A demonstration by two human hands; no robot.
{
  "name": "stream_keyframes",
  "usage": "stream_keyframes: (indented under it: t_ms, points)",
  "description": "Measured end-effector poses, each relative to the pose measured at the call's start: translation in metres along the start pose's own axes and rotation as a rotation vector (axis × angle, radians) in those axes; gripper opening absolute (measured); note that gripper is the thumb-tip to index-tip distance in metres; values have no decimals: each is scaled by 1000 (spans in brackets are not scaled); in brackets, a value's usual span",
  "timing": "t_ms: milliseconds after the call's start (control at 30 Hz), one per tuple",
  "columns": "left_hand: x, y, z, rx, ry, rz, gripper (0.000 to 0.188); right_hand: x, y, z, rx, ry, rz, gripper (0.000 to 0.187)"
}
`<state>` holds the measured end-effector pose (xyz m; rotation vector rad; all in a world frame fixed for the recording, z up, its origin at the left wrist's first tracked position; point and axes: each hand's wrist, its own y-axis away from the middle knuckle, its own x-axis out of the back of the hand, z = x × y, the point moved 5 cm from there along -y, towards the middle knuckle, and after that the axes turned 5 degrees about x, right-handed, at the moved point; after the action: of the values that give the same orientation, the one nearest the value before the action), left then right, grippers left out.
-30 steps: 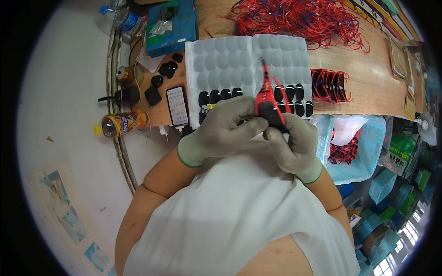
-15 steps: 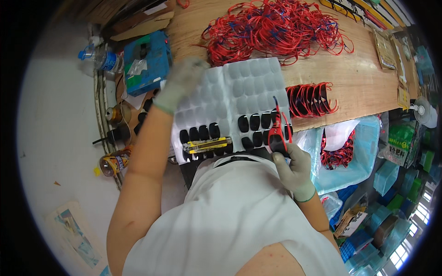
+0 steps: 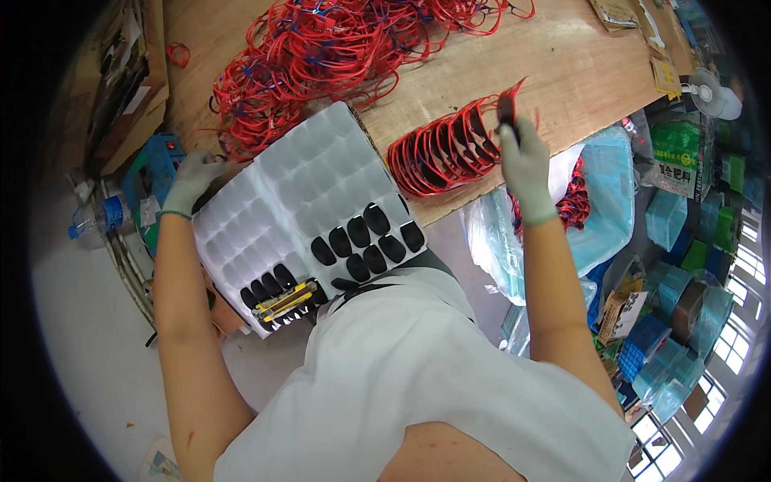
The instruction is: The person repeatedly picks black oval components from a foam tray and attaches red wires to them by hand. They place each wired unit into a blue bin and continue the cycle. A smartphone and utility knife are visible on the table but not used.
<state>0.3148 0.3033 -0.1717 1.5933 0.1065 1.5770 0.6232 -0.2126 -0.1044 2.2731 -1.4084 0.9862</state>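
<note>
My right hand [image 3: 526,169], in a pale glove, grips a pair of red-framed sunglasses [image 3: 507,107] at the right end of a row of similar sunglasses [image 3: 442,149]. That row stands packed side by side along the table's edge. My gloved left hand [image 3: 193,181] is at the near left end of a tangled pile of red frames [image 3: 321,56], its fingers drawn together; what they hold is hidden. Between my hands, a pale moulded tray [image 3: 321,165] lies tilted near my waist. Dark lenses [image 3: 359,230] sit in its nearer pockets, with a yellow-and-black slim tool [image 3: 287,300] on top.
Right of the table stands a bin lined with blue plastic [image 3: 602,209], with red frames inside. A blue box [image 3: 152,173] and a plastic bottle [image 3: 100,217] are at the left. A small white fan [image 3: 711,94] stands far right, beyond a green sack [image 3: 679,157].
My right hand has carried the sunglasses up and away to the row's right end. My left hand has come to the pile's near left end. The view has turned, so the tray appears more tilted.
</note>
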Motion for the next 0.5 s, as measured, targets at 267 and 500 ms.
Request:
stream_keyframes:
  t_ms: [267,500]
  points:
    - [55,87,0,-156,173,756,26,-49,-25,84,-197,57,-277,36]
    - [70,110,27,-368,91,810,22,-47,-26,84,-82,115,-282,40]
